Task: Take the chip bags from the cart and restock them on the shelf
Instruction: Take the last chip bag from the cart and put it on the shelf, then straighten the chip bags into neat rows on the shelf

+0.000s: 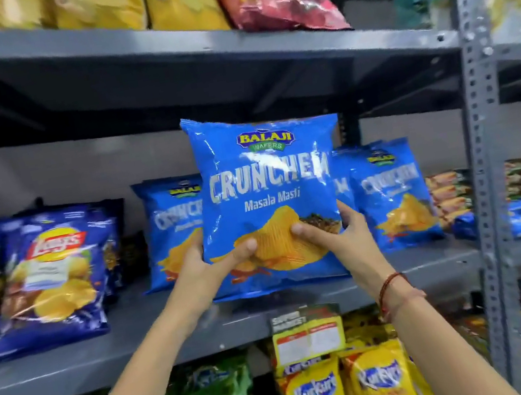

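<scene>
While the upright Crunchem bag (269,195) is gripped low by both hands' fingers (243,247), the gap between two shelved Crunchem bags (394,194) is seen directly behind it.

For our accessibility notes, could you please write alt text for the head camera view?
Both hands, left hand and right hand, hold a blue Crunchem bag upright at the grey middle shelf, in front of matching bags.

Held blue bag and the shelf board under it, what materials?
Blue chip bag: looks like thin glossy plastic film, with white glare streaks and crinkles. Shelf board: probably painted steel, matt grey, with bolts along its front edge and a perforated upright beside it.
</scene>
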`<state>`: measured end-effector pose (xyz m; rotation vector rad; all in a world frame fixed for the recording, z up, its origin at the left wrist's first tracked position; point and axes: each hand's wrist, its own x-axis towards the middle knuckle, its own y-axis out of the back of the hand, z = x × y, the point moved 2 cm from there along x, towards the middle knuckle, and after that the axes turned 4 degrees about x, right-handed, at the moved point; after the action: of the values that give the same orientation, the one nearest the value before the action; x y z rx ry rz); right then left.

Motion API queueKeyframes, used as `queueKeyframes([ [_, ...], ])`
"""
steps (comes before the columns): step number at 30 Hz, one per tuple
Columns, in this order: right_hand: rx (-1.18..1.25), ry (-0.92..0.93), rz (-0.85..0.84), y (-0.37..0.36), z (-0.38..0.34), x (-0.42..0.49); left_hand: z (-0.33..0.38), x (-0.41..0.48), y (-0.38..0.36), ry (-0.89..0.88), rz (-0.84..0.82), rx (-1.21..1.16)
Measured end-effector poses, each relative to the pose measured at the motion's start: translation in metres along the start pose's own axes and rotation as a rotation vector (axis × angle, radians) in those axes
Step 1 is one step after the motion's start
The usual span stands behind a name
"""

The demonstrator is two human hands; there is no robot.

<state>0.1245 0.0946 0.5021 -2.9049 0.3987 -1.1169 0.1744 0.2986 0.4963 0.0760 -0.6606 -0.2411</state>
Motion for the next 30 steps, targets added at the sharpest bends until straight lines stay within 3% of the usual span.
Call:
queueKeyframes([
  [7, -0.108, -0.093, -0.080, -0.070, 0.026, 0.025, -0.027, 0.007, 0.061, 0.126, 0.150, 0.053],
  [16, -0.267, -0.211, -0.060, -0.094, 0.057, 0.019, -0.062, 0.018, 0.084, 0.342, 0.019, 0.115],
  [21, -0.353, -0.104, 0.003, -0.097, 0.053, 0.013, -0.054, 0.012, 0.086, 0.354, 0.099, 0.204],
  [26, -0.555, 0.252, 0.288, -0.109, 0.032, -0.001, -0.022, -0.012, 0.107, 0.097, 0.282, 0.374],
  [28, -0.519, 0.363, 0.270, -0.131, 0.016, -0.008, -0.009, -0.020, 0.129, 0.010, 0.369, 0.421],
  [30, -0.435, 0.380, 0.140, -0.159, 0.007, -0.013, 0.000, -0.026, 0.157, -0.051, 0.464, 0.532],
])
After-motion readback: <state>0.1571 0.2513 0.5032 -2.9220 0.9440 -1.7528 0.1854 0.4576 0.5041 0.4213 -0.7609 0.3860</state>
